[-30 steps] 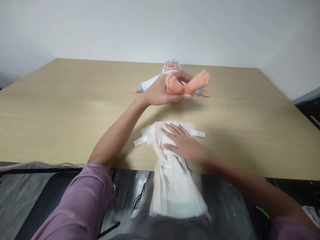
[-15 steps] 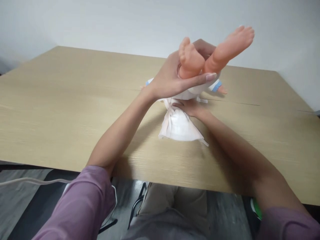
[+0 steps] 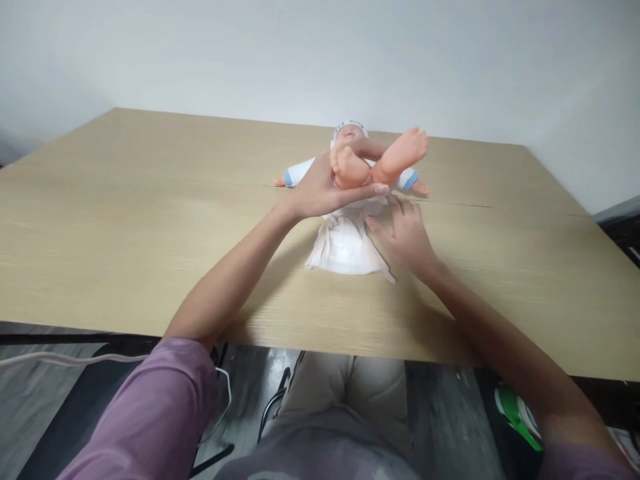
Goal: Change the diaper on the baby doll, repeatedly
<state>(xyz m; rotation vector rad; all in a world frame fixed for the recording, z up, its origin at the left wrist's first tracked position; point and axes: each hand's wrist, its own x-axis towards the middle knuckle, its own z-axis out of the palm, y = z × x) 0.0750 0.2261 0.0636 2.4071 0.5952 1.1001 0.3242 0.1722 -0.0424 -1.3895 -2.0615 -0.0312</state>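
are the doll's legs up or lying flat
Up. The left hand holds the doll's legs crossed at the ankles, feet in the air above the table and the diaper.

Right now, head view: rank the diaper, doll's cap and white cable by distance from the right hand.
1. The diaper, touching the right hand, just left.
2. The doll's cap, farther back.
3. The white cable, far left, below.

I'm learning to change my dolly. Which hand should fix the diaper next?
Probably the right hand: it lies open beside the diaper, while the left hand is busy gripping the doll's legs.
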